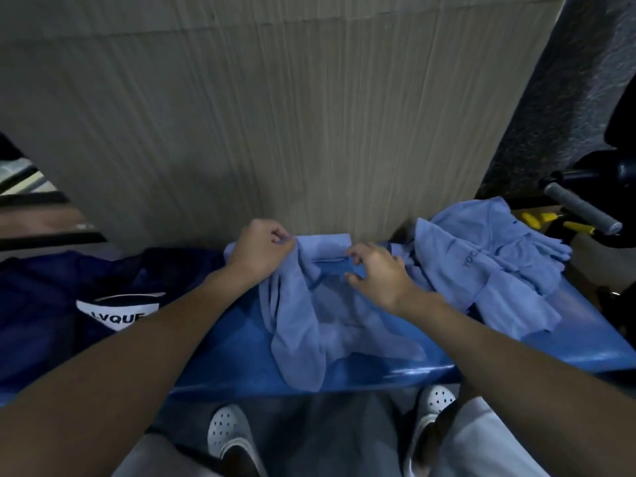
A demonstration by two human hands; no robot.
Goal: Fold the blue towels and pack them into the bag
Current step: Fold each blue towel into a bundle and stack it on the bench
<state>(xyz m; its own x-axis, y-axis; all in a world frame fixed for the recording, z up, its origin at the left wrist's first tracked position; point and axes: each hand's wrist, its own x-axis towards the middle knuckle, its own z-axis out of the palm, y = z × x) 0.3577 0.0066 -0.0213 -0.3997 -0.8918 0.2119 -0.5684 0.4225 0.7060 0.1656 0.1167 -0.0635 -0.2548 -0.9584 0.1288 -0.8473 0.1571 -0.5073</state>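
Both the left hand [261, 249] and right hand [375, 270] pinch one towel [309, 311], half folded. The pile [488, 263] waits unfolded. Whether the bag [69, 287] holds any is hidden.

Dim, flat light. A glare streak runs the near edge of the blue table [234, 349]. Behind the table a shadow darkens the cardboard wall [309, 115]. My left hand [261, 249] and right hand [378, 273] on the towel [320, 321] look smeared; left of the table everything bends and goes black.

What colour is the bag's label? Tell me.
White label with dark lettering; head view shows it.
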